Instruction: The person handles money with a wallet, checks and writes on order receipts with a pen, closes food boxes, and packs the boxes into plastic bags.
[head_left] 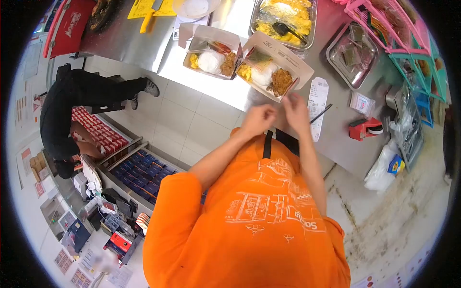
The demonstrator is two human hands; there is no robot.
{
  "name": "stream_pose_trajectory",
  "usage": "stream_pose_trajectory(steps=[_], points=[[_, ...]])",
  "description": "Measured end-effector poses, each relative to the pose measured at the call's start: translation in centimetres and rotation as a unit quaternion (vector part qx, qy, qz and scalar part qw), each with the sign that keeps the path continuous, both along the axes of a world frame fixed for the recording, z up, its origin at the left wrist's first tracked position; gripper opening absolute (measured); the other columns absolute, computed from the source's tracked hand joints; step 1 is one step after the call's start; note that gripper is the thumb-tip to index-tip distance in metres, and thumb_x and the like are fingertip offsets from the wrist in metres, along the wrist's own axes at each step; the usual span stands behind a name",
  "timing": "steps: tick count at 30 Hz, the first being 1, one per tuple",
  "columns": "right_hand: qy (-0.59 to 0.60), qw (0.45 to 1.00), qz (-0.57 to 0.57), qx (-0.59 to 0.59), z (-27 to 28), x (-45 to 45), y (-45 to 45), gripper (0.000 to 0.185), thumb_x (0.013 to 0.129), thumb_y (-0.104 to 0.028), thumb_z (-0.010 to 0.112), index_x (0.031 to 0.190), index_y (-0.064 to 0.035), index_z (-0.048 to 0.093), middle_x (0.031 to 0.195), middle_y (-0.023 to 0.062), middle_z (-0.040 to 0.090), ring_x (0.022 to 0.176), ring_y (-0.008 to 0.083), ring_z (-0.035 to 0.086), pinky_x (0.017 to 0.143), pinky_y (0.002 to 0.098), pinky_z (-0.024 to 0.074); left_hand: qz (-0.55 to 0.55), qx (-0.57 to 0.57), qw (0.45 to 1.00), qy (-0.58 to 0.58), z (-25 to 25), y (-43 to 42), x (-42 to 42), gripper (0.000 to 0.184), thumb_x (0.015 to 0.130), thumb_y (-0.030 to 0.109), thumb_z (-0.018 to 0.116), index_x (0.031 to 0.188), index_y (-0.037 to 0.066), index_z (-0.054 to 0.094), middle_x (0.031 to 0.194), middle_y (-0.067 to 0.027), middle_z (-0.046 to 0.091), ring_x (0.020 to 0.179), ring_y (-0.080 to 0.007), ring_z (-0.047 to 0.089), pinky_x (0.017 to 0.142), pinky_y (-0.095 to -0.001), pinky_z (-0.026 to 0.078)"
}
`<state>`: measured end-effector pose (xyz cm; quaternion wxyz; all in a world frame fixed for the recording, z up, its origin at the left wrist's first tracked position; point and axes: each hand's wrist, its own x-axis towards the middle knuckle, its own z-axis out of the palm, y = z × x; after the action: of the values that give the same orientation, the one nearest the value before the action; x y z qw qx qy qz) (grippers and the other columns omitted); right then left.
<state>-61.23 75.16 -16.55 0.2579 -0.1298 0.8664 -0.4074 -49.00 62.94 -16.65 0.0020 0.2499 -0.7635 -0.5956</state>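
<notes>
Two open cardboard meal boxes stand side by side at the counter's edge. The left box holds white rice, something yellow and brown food. In the right box are rice, yellow food and a piece of browned, fried-looking food. My right hand is at the near corner of the right box, its fingertips close to or touching it. Just left of it, my left hand hovers in front of the box with its fingers curled; nothing shows in it. A paper receipt and a black pen lie right of my right hand.
Beyond the boxes sits a tray of yellow food with a black spoon. Farther right are a metal tray of packets, a red tape dispenser and pink baskets. A co-worker bends over at the left.
</notes>
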Motion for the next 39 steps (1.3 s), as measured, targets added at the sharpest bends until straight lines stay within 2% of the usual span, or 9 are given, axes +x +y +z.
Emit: stream_pose_trajectory(steps=[5,11,15,18,24,28,32,36,39], points=[[-0.068,0.997,-0.030,0.013,-3.6,0.1,-0.2,0.044,0.093,-0.022,0.053,0.127,0.0061,0.051,0.098,0.0291,0.067,0.095,0.0381,0.068,0.084,0.0457,0.0519,0.137,-0.035,0.989,-0.043,-2.1,-3.1,4.7,0.018,0.085,0.009,0.066,0.101,0.001,0.070,0.086,-0.0124,0.071,0.073,-0.0205,0.069,0.071,-0.0336,0.056],[-0.142,0.984,-0.066,0.080,1.9,-0.2,4.8,0.032,0.091,-0.021,0.059,0.113,0.0019,0.059,0.082,0.0222,0.067,0.080,0.0353,0.068,0.073,0.0439,0.0532,0.080,-0.232,0.966,0.076,3.3,-2.6,3.3,0.046,0.077,0.008,0.074,0.122,0.009,0.062,0.116,-0.0115,0.062,0.092,-0.0246,0.065,0.077,-0.0371,0.055],[0.114,0.974,-0.020,0.197,5.1,1.3,4.8,0.032,0.088,-0.025,0.068,0.110,-0.0036,0.061,0.083,0.0149,0.064,0.078,0.0364,0.064,0.074,0.0438,0.0522,-0.040,-0.395,0.916,0.060,5.5,-2.8,-1.0,0.063,0.070,0.016,0.078,0.130,0.015,0.059,0.124,-0.0069,0.057,0.106,-0.0268,0.057,0.090,-0.0400,0.047],[0.286,0.954,0.070,0.059,5.1,1.5,2.0,0.037,0.081,-0.026,0.073,0.112,-0.0080,0.062,0.109,0.0130,0.063,0.102,0.0315,0.059,0.086,0.0431,0.0483,-0.066,-0.457,0.885,0.060,2.3,-3.7,-2.9,0.034,0.074,0.013,0.074,0.108,0.013,0.070,0.103,-0.0014,0.067,0.090,-0.0249,0.059,0.080,-0.0391,0.047],[0.390,0.905,0.165,0.036,3.7,-1.1,-1.6,0.023,0.079,-0.016,0.071,0.101,-0.0111,0.069,0.112,0.0063,0.064,0.105,0.0269,0.057,0.094,0.0438,0.0429,0.026,-0.420,0.893,0.156,7.1,-4.2,-5.1,0.018,0.072,0.010,0.076,0.089,0.013,0.073,0.083,-0.0004,0.068,0.077,-0.0236,0.058,0.075,-0.0367,0.047],[0.353,0.932,0.058,-0.057,4.9,-1.5,-0.1,0.014,0.079,-0.012,0.071,0.092,-0.0091,0.068,0.097,0.0061,0.066,0.097,0.0290,0.058,0.089,0.0441,0.0443,-0.001,-0.454,0.861,0.229,5.7,-3.0,-4.8,0.024,0.070,0.010,0.077,0.093,0.016,0.073,0.092,0.0023,0.067,0.084,-0.0225,0.058,0.075,-0.0362,0.045],[0.328,0.941,-0.076,-0.034,5.8,-0.2,2.5,0.013,0.081,-0.010,0.074,0.087,-0.0055,0.064,0.084,0.0087,0.061,0.091,0.0307,0.058,0.080,0.0423,0.0469,-0.099,-0.415,0.898,0.109,2.9,-2.1,-1.3,0.032,0.069,0.014,0.079,0.099,0.016,0.071,0.101,0.0000,0.066,0.092,-0.0231,0.057,0.079,-0.0347,0.045],[0.279,0.938,-0.206,-0.016,6.9,-0.9,2.6,0.014,0.088,-0.014,0.069,0.086,-0.0023,0.062,0.078,0.0130,0.062,0.078,0.0328,0.060,0.072,0.0401,0.0469,0.209,-0.236,0.938,0.146,7.2,-2.4,-2.7,0.035,0.075,0.013,0.078,0.109,0.011,0.068,0.111,-0.0047,0.064,0.101,-0.0296,0.056,0.087,-0.0389,0.046],[0.163,0.978,-0.108,0.077,6.2,-4.1,3.7,0.017,0.091,-0.015,0.063,0.096,0.0002,0.066,0.080,0.0200,0.068,0.069,0.0375,0.063,0.068,0.0424,0.0497,0.182,-0.196,0.955,0.131,5.0,-5.2,-6.2,0.021,0.084,0.008,0.072,0.105,0.005,0.069,0.101,-0.0120,0.068,0.093,-0.0320,0.063,0.079,-0.0399,0.051]])
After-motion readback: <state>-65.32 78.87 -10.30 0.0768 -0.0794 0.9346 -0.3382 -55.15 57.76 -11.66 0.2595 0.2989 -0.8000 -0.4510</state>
